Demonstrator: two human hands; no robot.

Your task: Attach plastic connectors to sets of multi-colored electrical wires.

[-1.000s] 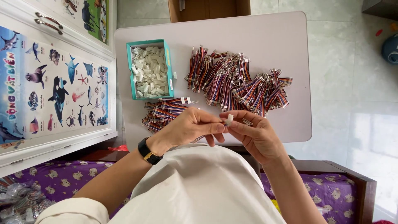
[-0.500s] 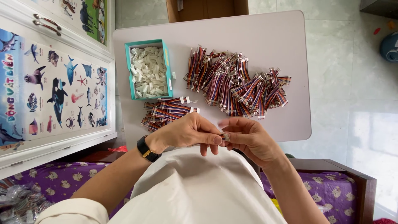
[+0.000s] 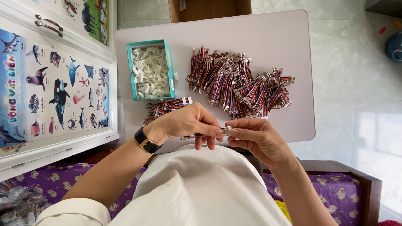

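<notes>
My left hand [image 3: 188, 123] pinches a short striped ribbon cable [image 3: 197, 136] near its end, above the near edge of the white table [image 3: 293, 37]. My right hand [image 3: 257, 138] pinches a small white connector [image 3: 228, 130] at that cable's tip. The two hands meet fingertip to fingertip. A black watch [image 3: 145, 142] is on my left wrist. Behind my left hand lies a small stack of finished-looking cables [image 3: 167, 105]. A big heap of striped cables [image 3: 238, 83] covers the table's middle. A teal box [image 3: 150, 70] full of white connectors stands at the left.
A white cabinet door with a sea-animal poster [image 3: 54, 92] stands to the left. A cardboard box [image 3: 209, 9] sits beyond the table. Tiled floor [image 3: 356, 83] lies to the right, with a blue object [image 3: 394, 46] at the edge. A purple patterned bedsheet [image 3: 318, 192] is below.
My hands have shifted a little lower and closer together, with the connector now pressed against the cable's end. The piles on the table have not moved.
</notes>
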